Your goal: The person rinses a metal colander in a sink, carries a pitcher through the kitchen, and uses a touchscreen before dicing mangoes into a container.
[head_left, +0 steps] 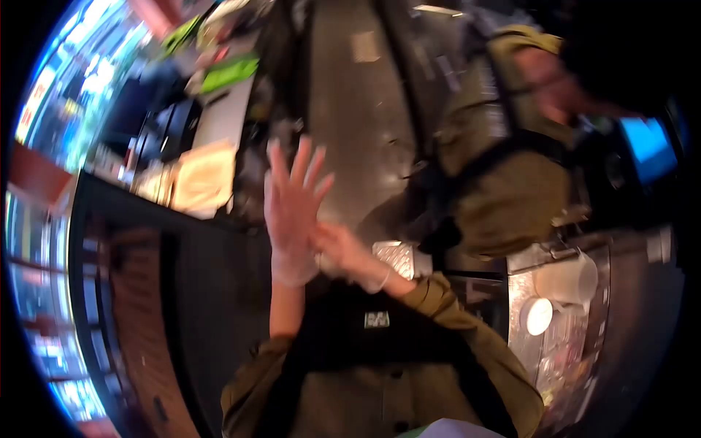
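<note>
My left hand is raised in front of my chest, its fingers spread and pointing up, with a thin translucent glove over it down to the wrist. Against the lower side of that palm, my right hand has its fingers closed near the base of the left thumb, seemingly on the glove, though blur hides the exact grip. A translucent cuff also shows at the right wrist. Just right of my right hand lies a shiny silvery item.
A co-worker in brown with black straps stands at the right, near a lit blue screen. The counter at left holds tan paper and a green packet. Containers stand at lower right. A floor aisle runs ahead.
</note>
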`<state>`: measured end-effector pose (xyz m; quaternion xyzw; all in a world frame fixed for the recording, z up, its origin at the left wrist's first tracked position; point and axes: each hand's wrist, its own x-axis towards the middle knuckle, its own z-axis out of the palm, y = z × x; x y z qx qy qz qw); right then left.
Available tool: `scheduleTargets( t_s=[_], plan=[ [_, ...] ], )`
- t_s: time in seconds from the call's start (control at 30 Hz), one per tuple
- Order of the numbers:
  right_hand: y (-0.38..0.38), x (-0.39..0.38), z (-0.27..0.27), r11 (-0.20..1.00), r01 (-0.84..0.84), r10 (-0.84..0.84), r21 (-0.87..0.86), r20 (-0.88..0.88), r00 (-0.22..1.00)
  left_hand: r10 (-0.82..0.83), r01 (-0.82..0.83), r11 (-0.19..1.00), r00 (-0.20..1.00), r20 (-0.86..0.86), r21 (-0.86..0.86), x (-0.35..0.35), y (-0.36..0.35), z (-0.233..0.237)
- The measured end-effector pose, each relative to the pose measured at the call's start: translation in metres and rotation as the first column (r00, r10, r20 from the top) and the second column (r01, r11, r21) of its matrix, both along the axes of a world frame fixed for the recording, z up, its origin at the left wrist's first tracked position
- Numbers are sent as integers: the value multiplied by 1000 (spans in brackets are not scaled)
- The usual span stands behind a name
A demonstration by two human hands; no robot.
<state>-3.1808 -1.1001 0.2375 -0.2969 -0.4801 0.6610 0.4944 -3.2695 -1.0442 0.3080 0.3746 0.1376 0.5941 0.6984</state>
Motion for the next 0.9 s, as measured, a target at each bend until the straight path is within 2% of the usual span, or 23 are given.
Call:
scheduleTargets(
  t_s=[0.03, 0.07, 0.1, 0.17, 0.2, 0.23, 0.27, 0.3, 0.37, 0.43, 0.5, 0.57, 0.63, 0.67, 0.73, 0.8, 0.83, 0.87, 0.9],
  plan=[
    [19, -19, 5, 990, -79, 66, -116, -109, 992, 54, -54, 998, 998, -32, 14, -19, 14, 11],
    [43, -38, 6, 988, -120, 110, -93, -108, 988, 40, -37, 998, 997, 68, -45, -40, 38, 16],
    [68, -55, 7, 989, -138, 132, -51, -110, 985, 30, -25, 999, 988, 154, -34, -58, 60, 14],
    [116, -85, 2, 992, -129, 130, 16, -76, 989, 33, -11, 996, 965, 262, -85, -87, 107, 16],
    [143, -95, -1, 993, -108, 110, 56, -51, 993, -2, 27, 996, 953, 303, -79, -98, 134, 10],
    [166, -101, 13, 986, 34, -39, 166, 28, 999, -59, 99, 992, 918, 392, -84, -108, 163, 3],
    [191, -107, 9, 974, 49, -59, 223, 37, 998, -31, 70, 994, 916, 399, -84, -115, 190, -5],
    [220, -107, 3, 961, 70, -85, 267, 45, 995, 13, 30, 994, 929, 370, -110, -110, 221, -9],
    [283, -96, 2, 983, 1, -20, 182, 107, 994, 126, -84, 983, 955, 268, -161, -96, 283, -13],
    [352, -76, 5, 979, 28, -49, 203, 95, 994, 190, -175, 977, 974, 123, -120, -81, 360, -27],
    [421, -59, -1, 978, 48, -66, 202, 85, 994, 326, -326, 944, 945, -12, -59, -63, 436, -33],
    [496, -39, 3, 975, 40, -59, 219, 79, 995, 298, -298, 954, 954, -6, -31, -42, 506, -25],
    [569, -29, 13, 985, -14, -3, 174, 94, 996, 146, -146, 989, 989, 2, -6, -32, 577, -8],
    [605, -23, 22, 962, -15, -4, 272, 71, 997, 141, -140, 988, 990, 23, -61, -33, 611, 2],
    [671, -12, 48, 948, -91, 53, 305, 132, 990, 131, -110, 975, 986, 98, -193, -27, 674, 14],
    [741, -2, 54, 930, -204, 142, 307, 215, 966, 144, -98, 963, 974, 173, -250, -21, 735, 22],
    [776, 5, 57, 917, -199, 116, 346, 246, 962, 151, -91, 959, 966, 211, -270, -18, 768, 25],
    [811, 12, 60, 899, -197, 91, 391, 272, 958, 66, -42, 990, 982, 178, -135, -14, 802, 22],
    [846, 18, 59, 879, -195, 66, 436, 294, 954, 1, 36, 993, 951, 308, -114, -7, 838, 19]
  ],
)
